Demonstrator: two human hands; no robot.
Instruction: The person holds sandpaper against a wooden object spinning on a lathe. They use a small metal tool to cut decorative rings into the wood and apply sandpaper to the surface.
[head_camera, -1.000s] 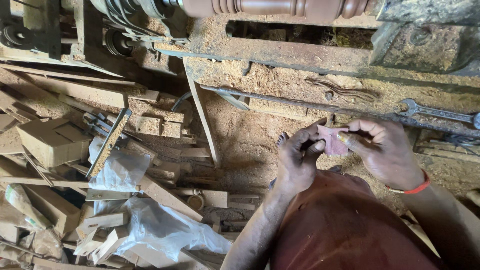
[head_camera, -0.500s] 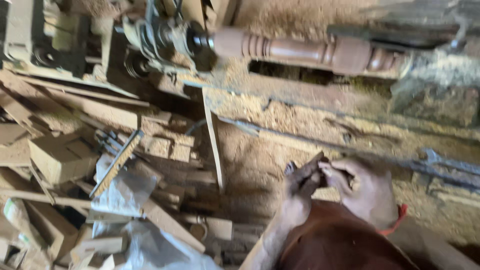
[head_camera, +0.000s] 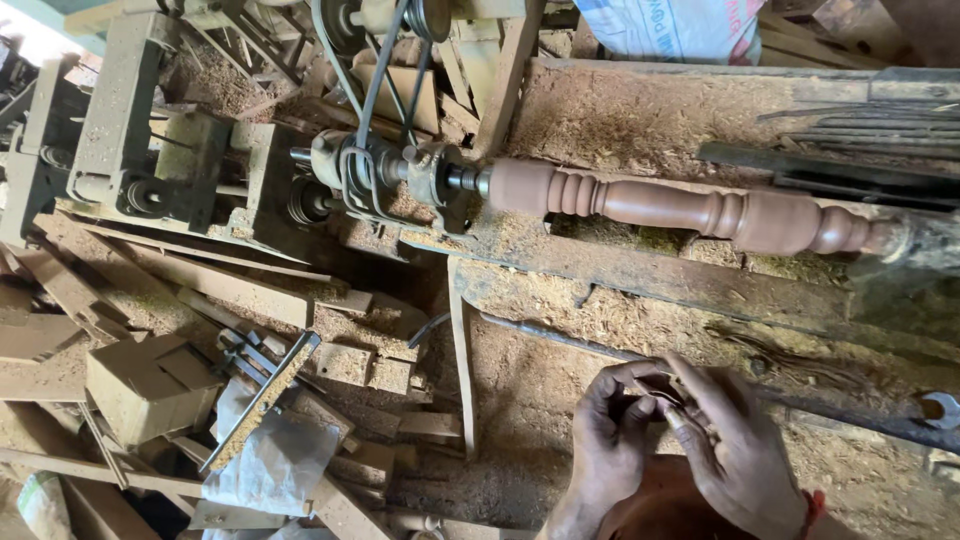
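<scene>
My left hand (head_camera: 612, 436) and my right hand (head_camera: 738, 452) meet low in the view, fingertips pinched together around a small flat brownish piece (head_camera: 662, 396) between them. The piece is mostly hidden by my fingers and I cannot tell what it is. A red band circles my right wrist. Beyond my hands a turned reddish-brown wooden spindle (head_camera: 690, 208) is mounted on a sawdust-covered lathe (head_camera: 640, 268), with the belt-driven headstock (head_camera: 380, 165) at its left end.
A spanner (head_camera: 935, 408) and a long metal bar (head_camera: 560, 336) lie on the sawdust-covered bench to the right. Wood offcuts (head_camera: 150, 385), planks and a clear plastic sheet (head_camera: 265, 465) pile up at the left. A white sack (head_camera: 675, 25) rests at the top.
The view has tilted up, bringing the lathe and spindle fully into sight. My hands stay together on the small piece and sit lower in the frame.
</scene>
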